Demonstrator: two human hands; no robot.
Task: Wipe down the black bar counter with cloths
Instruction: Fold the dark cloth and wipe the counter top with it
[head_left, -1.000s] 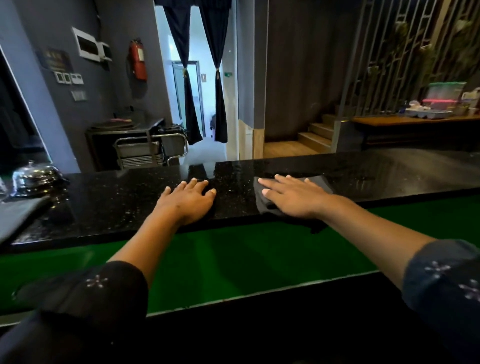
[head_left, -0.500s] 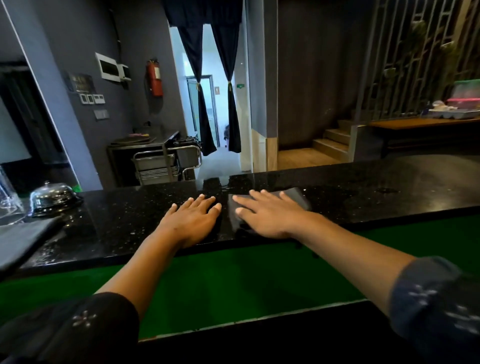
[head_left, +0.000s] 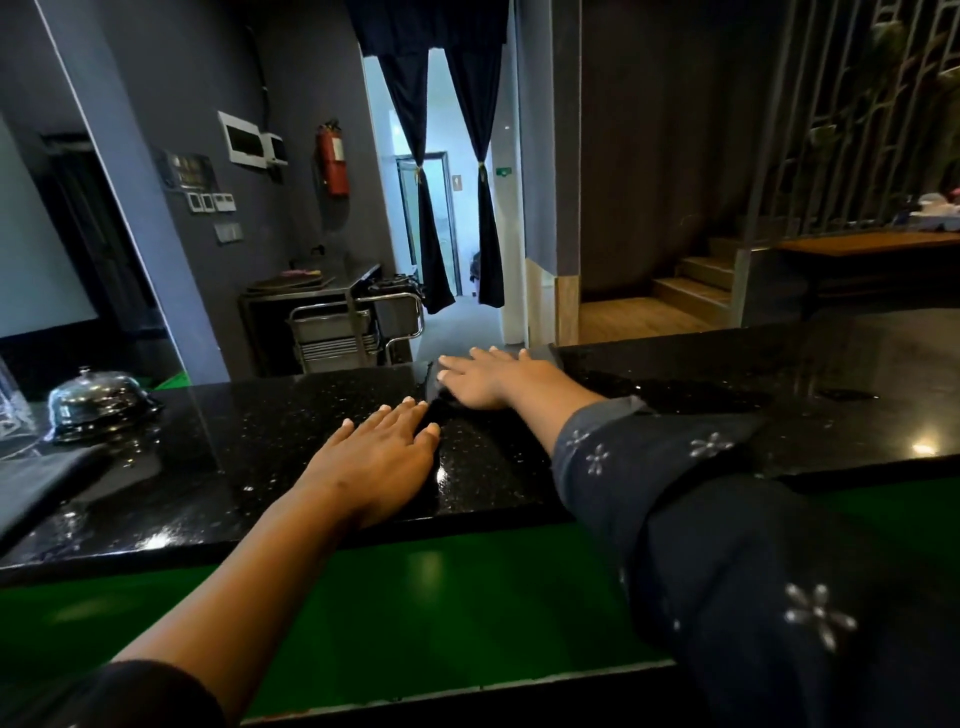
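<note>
Reading left to right:
Second cloth (head_left: 36, 480): grey, lying on the counter's left end, near a domed bell (head_left: 96, 402); a wide sweep could knock the bell.
Left hand (head_left: 382, 452): flat, fingers straight, braced on the black bar counter (head_left: 260, 441); may slip on the glossy surface.
Right hand (head_left: 485, 379): fingers spread, pressing the dark cloth (head_left: 432, 387) at the far edge; cloth could slide off.

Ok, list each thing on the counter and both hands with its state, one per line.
Counter: glossy, wet-looking streak right of the right hand.
Cloth: flat at the far edge, under the right hand.
Right hand: fingers straight, pressing the cloth.
Left hand: flat on the counter, holding nothing.
Bell: upright, untouched, far left.
</note>
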